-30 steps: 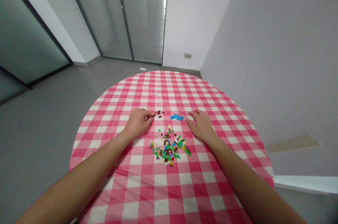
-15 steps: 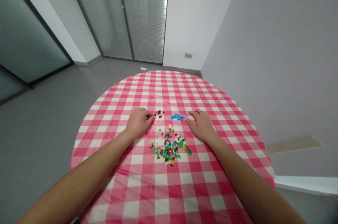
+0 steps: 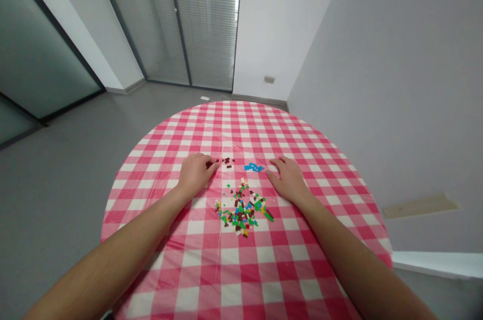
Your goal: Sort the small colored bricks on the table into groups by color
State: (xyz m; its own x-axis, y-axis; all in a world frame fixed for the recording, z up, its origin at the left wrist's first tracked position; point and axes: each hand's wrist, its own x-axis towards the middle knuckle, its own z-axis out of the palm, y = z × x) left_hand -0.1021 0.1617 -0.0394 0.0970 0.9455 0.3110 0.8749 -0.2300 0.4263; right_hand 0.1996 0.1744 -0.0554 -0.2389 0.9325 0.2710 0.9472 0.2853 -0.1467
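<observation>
My left hand (image 3: 196,176) has its fingers curled in, with the tips right by 1 small bunch of dark brown bricks (image 3: 227,161), but I cannot tell if it pinches one. My right hand (image 3: 287,179) lies open on the table (image 3: 241,129), near 1 bunch of blue bricks (image 3: 253,167). A big mixed pile of tiny bricks (image 3: 241,209) sits between my hands, closer to me. The bricks are too small to see their shapes. Past the table stands a glass door with blinds (image 3: 206,23).
</observation>
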